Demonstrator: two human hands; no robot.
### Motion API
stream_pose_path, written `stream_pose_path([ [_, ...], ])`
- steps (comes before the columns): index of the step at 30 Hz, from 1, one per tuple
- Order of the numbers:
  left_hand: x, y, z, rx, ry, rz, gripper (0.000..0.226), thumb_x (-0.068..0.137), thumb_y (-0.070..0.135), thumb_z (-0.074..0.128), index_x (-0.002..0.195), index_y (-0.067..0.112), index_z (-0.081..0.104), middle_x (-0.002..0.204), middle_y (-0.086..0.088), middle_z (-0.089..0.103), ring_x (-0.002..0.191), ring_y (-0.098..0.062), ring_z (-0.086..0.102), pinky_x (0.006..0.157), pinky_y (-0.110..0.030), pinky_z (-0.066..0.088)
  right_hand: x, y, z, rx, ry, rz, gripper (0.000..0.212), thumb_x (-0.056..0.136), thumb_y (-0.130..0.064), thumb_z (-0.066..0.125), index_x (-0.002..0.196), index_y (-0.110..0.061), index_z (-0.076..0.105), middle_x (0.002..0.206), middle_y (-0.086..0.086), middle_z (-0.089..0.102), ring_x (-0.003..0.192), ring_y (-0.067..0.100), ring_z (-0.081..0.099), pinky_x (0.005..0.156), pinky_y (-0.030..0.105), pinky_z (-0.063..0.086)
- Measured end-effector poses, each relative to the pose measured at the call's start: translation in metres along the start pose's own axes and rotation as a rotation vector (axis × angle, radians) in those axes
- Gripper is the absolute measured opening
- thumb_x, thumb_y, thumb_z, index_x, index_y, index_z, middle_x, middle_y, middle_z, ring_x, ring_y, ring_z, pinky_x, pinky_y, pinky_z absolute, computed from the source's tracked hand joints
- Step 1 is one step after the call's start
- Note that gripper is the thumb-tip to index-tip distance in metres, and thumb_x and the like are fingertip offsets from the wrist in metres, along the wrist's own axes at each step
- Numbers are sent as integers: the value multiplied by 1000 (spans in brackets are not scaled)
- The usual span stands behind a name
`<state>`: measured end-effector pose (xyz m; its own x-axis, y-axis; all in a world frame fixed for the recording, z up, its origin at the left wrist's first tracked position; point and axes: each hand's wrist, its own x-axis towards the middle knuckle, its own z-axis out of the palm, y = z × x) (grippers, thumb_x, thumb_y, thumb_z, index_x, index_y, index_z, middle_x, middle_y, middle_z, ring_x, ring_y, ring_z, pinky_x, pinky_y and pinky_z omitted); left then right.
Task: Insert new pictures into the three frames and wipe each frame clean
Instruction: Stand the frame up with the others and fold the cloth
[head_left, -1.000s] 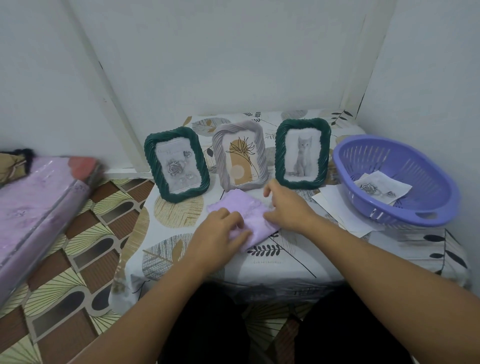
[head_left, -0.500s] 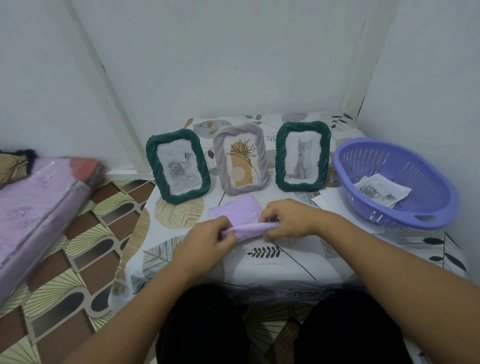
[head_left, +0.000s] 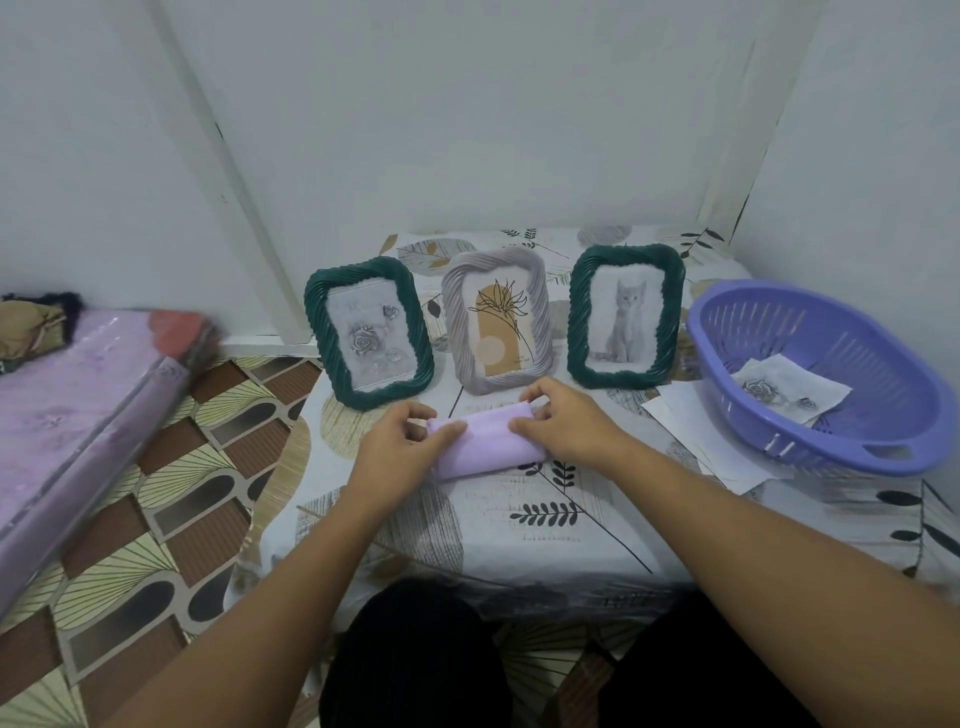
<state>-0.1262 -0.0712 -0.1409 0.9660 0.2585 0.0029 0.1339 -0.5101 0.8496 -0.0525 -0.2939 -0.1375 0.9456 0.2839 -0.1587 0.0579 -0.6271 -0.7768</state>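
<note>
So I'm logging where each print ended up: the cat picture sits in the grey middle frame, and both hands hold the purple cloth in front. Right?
Not quite. The head view shows the cat picture in the green frame on the right. The rest holds: left hand and right hand hold the purple cloth in front.

Three upright frames (green, grey, green), folded lilac cloth in front

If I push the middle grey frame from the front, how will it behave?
The grey frame stands upright and leans back, so a push probably tips it backward rather than sliding it. It looks rigid and likely light. The patterned tablecloth may add some grip.
</note>
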Motion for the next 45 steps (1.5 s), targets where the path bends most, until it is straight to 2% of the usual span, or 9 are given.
stream_pose_path([
  [5, 8, -5, 7, 124, 31, 6, 28, 90, 33, 75, 114, 26, 61, 90, 6, 64, 83, -11, 62, 61, -25, 42, 3, 3, 5, 14, 74, 57, 34, 90, -38, 73, 115, -25, 53, 104, 0, 65, 71, 19, 69, 71, 35, 57],
  [9, 10, -5, 15, 266, 72, 75, 31, 91, 32, 72, 117, 22, 59, 88, 7, 63, 82, -15, 62, 70, -35, 51, 5, 2, 10, -28, 135, 85, 36, 89, -39, 74, 114, -23, 53, 106, 0, 66, 84, 18, 67, 76, 35, 55],
  [17, 29, 1, 8, 620, -105, 116, 51, 90, 37, 65, 138, 19, 57, 128, -8, 59, 114, -27, 57, 96, -39, 48, 7, 0, 19, -243, 181, 106, 36, 90, -46, 70, 110, -19, 58, 107, -1, 65, 94, 20, 61, 76, 34, 48],
  [21, 38, 18, 3, 687, -217, 76, 43, 91, 32, 65, 132, 20, 62, 125, -6, 65, 109, -25, 60, 88, -34, 49, 8, -4, 16, -326, 98, 160, 47, 85, -61, 65, 108, -21, 59, 103, -3, 64, 96, 20, 62, 79, 35, 51],
  [24, 41, 27, 4, 721, -285, 39, 36, 93, 29, 63, 127, 19, 63, 120, -5, 66, 103, -23, 60, 78, -30, 43, 10, -6, 12, -313, -3, 209, 39, 82, -59, 67, 86, -23, 53, 84, -6, 57, 87, 20, 60, 72, 33, 47],
  [28, 42, 33, 2, 698, -345, 21, 21, 92, 25, 63, 109, 14, 65, 100, -4, 65, 86, -21, 56, 59, -28, 35, 10, -7, 13, -292, -55, 215, 36, 84, -49, 67, 76, -23, 44, 83, -3, 49, 84, 23, 52, 69, 32, 40],
  [33, 26, 27, -11, 425, -296, -31, 13, 90, 25, 66, 98, 17, 61, 90, -1, 63, 75, -15, 53, 62, -29, 38, 2, -17, 14, -146, -22, 97, 37, 98, -37, 54, 128, -17, 45, 116, 6, 59, 102, 26, 61, 71, 35, 46],
  [39, -2, 15, -51, 104, -156, -94, 17, 92, 34, 73, 101, 21, 66, 93, -1, 72, 81, -18, 67, 65, -27, 48, 12, -46, 33, 375, -12, 53, 30, 95, -20, 57, 121, -25, 44, 120, 2, 57, 107, 23, 62, 94, 51, 57],
  [45, -11, -14, -91, 177, -84, -181, 17, 93, 32, 72, 87, 16, 72, 88, -8, 72, 72, -16, 62, 67, -35, 51, 24, -78, 76, 403, -47, 51, 49, 80, -29, 70, 121, -28, 43, 114, 10, 62, 104, 25, 66, 94, 50, 57],
])
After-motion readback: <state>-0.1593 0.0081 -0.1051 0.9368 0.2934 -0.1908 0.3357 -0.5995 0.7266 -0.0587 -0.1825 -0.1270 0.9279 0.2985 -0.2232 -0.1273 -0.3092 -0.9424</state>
